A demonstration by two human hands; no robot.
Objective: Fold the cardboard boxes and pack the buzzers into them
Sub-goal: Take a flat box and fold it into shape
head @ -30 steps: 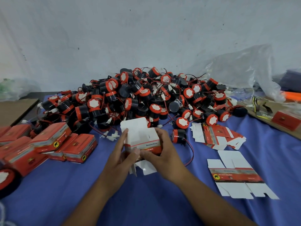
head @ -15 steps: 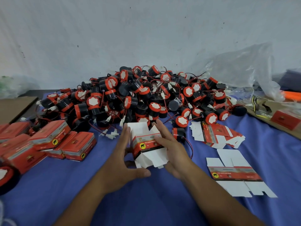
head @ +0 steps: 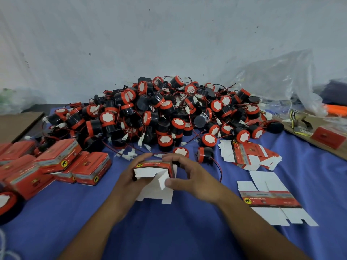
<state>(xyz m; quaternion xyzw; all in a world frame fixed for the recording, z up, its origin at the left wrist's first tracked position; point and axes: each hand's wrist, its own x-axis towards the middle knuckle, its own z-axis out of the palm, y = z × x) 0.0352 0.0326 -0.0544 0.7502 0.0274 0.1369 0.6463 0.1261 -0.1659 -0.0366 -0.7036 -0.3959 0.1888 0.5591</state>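
The left hand (head: pixel 129 182) grips the left end of a half-folded cardboard box (head: pixel 153 166), and the right hand (head: pixel 189 177) curls over its right end, thumb pressing a white flap inward. The other flaps hang open toward the person above the blue surface (head: pixel 169 231). Just beyond both hands lies the heap of black-and-red buzzers (head: pixel 165 113), with a lone buzzer (head: pixel 204 154) just past the right fingers; closed red boxes (head: pixel 75 162) sit left of the left hand, and flat blanks (head: pixel 270 200) lie right of the right hand.
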